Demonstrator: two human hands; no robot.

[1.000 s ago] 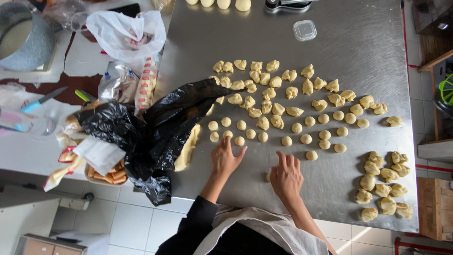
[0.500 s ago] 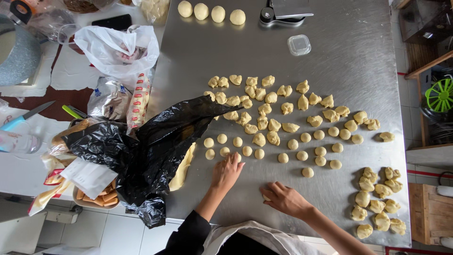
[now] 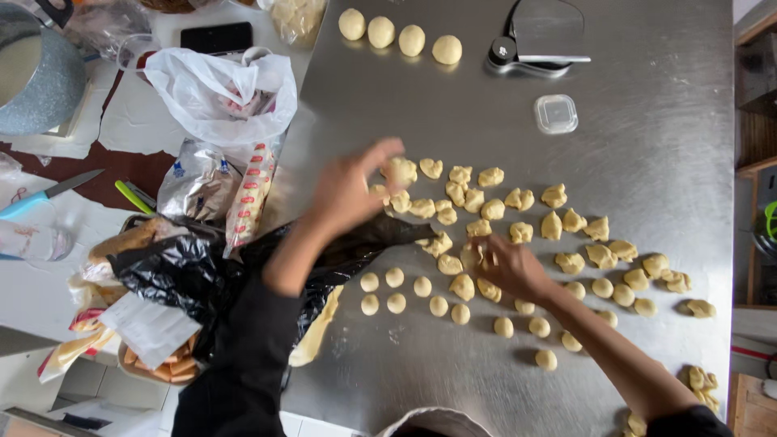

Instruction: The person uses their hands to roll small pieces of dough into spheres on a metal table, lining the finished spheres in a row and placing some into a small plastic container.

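Observation:
Many rough-cut dough pieces (image 3: 518, 200) lie across the steel table (image 3: 647, 162), with small rolled dough balls (image 3: 394, 277) in rows below them. My left hand (image 3: 352, 190) is blurred, fingers spread, reaching over the upper left end of the cluster and touching a piece (image 3: 401, 171). My right hand (image 3: 506, 267) rests lower in the cluster, its fingertips pinched on one dough piece (image 3: 472, 257). Both sleeves are black.
Several larger dough balls (image 3: 412, 39) and a metal scraper tool (image 3: 542, 36) sit at the far edge, with a small clear lid (image 3: 556, 113) below. A black bag (image 3: 178, 271), a white bag (image 3: 218, 89), a pot (image 3: 36, 73) and a knife (image 3: 48, 194) crowd the left.
Both hands moved up from the near edge into the dough. The left hand swung up to the cluster's upper left; the right hand closed on a piece. The camera view moved closer.

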